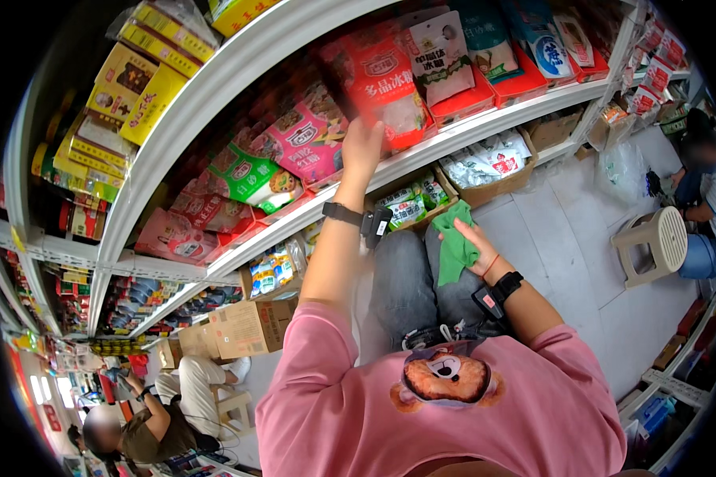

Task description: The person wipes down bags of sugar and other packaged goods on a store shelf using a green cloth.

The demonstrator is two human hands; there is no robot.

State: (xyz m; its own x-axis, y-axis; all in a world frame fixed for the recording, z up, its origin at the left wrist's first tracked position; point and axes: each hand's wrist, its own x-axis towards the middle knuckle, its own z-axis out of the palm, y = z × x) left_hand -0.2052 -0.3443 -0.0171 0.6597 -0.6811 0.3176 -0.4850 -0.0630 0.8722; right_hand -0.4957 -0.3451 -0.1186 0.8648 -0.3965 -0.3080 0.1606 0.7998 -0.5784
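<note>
My left hand (pixel 363 146) is raised to the shelf, at the lower left edge of a red bag of rock sugar (pixel 388 83). Its fingers are blurred and partly lost against the red, so whether they grip the bag cannot be told. Just left of it stands a pink bag of brown sugar (pixel 308 134), then a green bag of white sugar (pixel 253 173). A crumpled green cloth (pixel 455 244) is held in my right hand (pixel 481 249) above my knee. Both wrists wear black straps with small devices.
Below the white shelf edge (pixel 429 143) sit open cartons of green packets (pixel 409 206) and white packets (pixel 489 158). A plastic stool (pixel 650 244) stands at right by a seated person (pixel 707 197). Another person (pixel 155 426) sits lower left, near cardboard boxes (pixel 247 328).
</note>
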